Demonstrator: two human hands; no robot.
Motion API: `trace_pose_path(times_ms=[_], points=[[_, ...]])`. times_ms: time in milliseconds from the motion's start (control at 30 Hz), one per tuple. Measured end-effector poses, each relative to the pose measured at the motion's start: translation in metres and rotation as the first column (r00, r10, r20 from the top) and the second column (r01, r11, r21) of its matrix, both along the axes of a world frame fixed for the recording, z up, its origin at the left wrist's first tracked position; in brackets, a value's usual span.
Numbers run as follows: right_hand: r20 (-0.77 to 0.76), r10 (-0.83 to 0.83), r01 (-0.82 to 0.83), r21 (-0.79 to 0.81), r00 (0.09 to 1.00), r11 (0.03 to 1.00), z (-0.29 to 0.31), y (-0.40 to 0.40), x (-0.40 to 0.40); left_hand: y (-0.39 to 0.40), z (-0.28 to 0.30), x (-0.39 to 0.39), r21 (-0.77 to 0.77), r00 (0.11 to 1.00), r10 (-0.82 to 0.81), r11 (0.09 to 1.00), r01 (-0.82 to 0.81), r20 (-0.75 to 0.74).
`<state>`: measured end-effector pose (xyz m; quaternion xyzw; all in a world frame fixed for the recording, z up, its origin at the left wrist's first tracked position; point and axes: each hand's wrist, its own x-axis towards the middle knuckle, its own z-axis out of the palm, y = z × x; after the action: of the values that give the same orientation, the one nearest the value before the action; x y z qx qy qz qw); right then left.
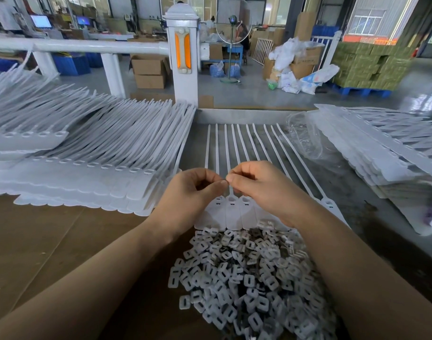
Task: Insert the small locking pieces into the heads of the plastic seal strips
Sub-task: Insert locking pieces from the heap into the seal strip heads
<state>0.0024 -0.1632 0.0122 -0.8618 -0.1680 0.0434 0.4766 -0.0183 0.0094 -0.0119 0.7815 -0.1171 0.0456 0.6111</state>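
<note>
worktop (50,241) under everything. big stacks of seal strips (92,153) well left of fingers, more stacked far right. one joined strip row (232,212) directly beneath fingers, tails running away. heap of locking pieces (244,273) just behind wrists. left hand (185,192) and right hand (261,187) fingertips meet, pinching something tiny, cannot tell what.

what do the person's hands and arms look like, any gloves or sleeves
Both are bare. The left hand and right hand wear no gloves, rings or watch that can be seen. The forearms are uncovered right to the frame's lower edge, with no sleeve in view. Fingers have short, plain nails.
</note>
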Motion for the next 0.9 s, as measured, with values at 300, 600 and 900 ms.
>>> trace_pose_path(times_ms=[300,600,900], points=[[0.035,-0.006,0.009,-0.092,0.999,0.996,0.002,0.003,-0.002,0.000,0.001,0.001,0.046,1.000,0.018,0.999,-0.018,0.004],[0.125,-0.131,0.167,-0.352,0.984,0.921,-0.018,0.001,0.008,-0.005,-0.008,-0.001,0.524,0.978,0.087,0.833,-0.175,0.189],[0.133,-0.113,0.161,-0.444,0.985,0.882,-0.019,0.002,0.008,-0.004,-0.008,-0.001,0.554,0.971,0.049,0.814,-0.175,0.236]])
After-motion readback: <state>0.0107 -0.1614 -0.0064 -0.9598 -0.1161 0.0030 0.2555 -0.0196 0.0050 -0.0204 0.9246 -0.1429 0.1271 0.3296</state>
